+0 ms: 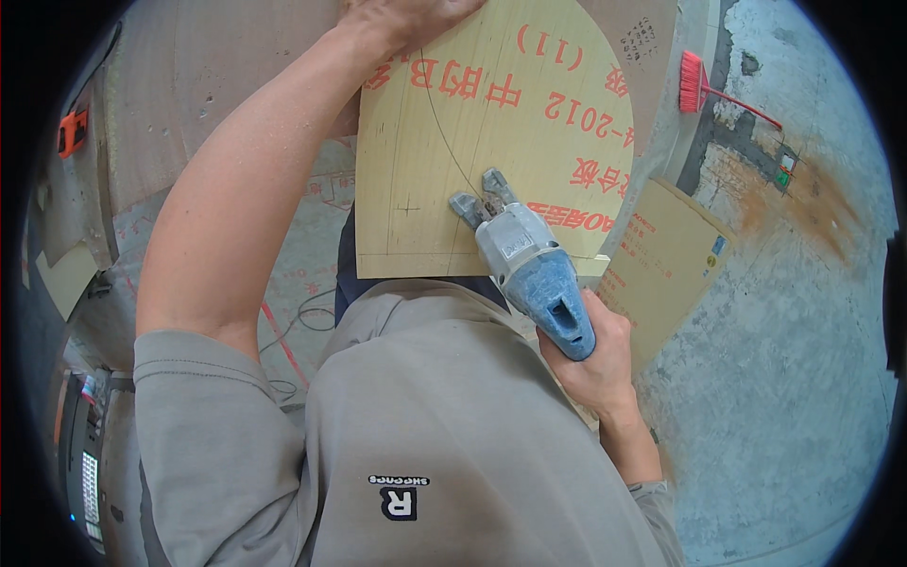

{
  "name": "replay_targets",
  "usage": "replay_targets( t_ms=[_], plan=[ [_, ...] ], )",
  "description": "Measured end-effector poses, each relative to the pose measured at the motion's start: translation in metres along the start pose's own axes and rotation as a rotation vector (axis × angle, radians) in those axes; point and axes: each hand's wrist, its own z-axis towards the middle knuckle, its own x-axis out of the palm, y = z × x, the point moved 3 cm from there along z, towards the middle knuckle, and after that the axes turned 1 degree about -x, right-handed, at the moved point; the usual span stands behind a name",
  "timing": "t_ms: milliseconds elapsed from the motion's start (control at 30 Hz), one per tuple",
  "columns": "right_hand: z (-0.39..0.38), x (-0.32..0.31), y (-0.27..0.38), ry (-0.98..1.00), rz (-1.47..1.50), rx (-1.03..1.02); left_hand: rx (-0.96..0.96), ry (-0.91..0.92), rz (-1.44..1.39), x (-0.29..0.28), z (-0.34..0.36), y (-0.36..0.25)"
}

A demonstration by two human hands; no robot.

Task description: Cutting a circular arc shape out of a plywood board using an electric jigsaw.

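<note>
A pale yellow plywood board with red printing and a rounded right side (pixel 425 161) lies just beyond the person's grey shirt (pixel 416 378). On the board's near part sits a blue-and-silver power jigsaw (pixel 534 260), its forked metal foot on the surface and its blue rear end reaching past the board's near edge. A thin dark curved line (pixel 436 118) runs from the foot toward the board's far side. The right hand (pixel 595 354), just off the board's near right corner, has its fingers wrapped around the jigsaw's rear. The left hand (pixel 411 19) is at the board's far left edge; its fingers are partly cut off, so I cannot tell their spread. Right of the board are a second yellow panel (pixel 671 269) and, farther out, a red broom (pixel 693 82); well left is an orange-and-black tool (pixel 72 132).
</note>
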Motion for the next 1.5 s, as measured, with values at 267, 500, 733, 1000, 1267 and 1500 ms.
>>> replay_targets(
  t_ms=[267, 500, 733, 1000, 1267, 1500],
  plan=[
    [0.002, 0.002, 0.005, -0.016, 0.021, 0.015, -0.009, 0.013, -0.008, 0.002, 0.001, 0.0],
    [0.002, 0.001, 0.006, 0.009, 0.01, 0.038, -0.003, 0.031, -0.013, 0.0, 0.001, 0.0],
    [-0.002, -0.001, 0.002, -0.011, 0.004, 0.031, -0.003, 0.041, -0.008, 0.001, 0.003, 0.003],
    [-0.003, -0.01, -0.007, 0.04, -0.067, 0.011, 0.014, 0.046, -0.008, 0.0, 0.004, 0.003],
    [-0.007, -0.023, -0.018, 0.153, -0.184, 0.02, 0.022, 0.054, 0.012, -0.002, 0.002, 0.006],
    [-0.014, -0.026, -0.034, 0.143, -0.202, -0.018, 0.02, 0.016, 0.024, 0.003, 0.001, 0.009]
  ],
)
